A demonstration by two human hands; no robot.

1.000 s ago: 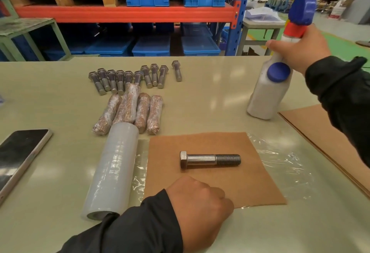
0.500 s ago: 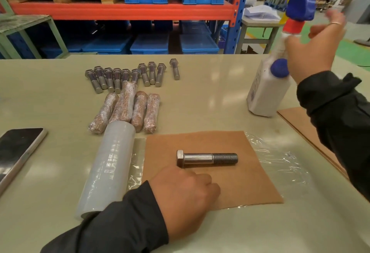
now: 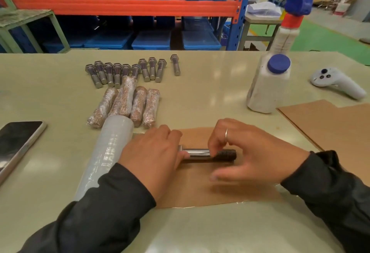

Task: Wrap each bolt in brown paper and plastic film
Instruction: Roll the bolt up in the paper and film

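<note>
Left hand [image 3: 154,158] grips bolt [image 3: 208,153] at its head end; right hand [image 3: 250,152] pinches the shank near the threads. Bolt lies on brown paper [image 3: 200,192], unrolled. Film roll [image 3: 108,158] just left. Behind: four wrapped bolts [image 3: 128,102] done, ten bare bolts [image 3: 128,71] left. Judged under halfway.

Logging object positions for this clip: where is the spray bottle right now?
In the head view the spray bottle stands upright on the table, right of centre, untouched, between the white controller and the wrapped bolts.
</note>
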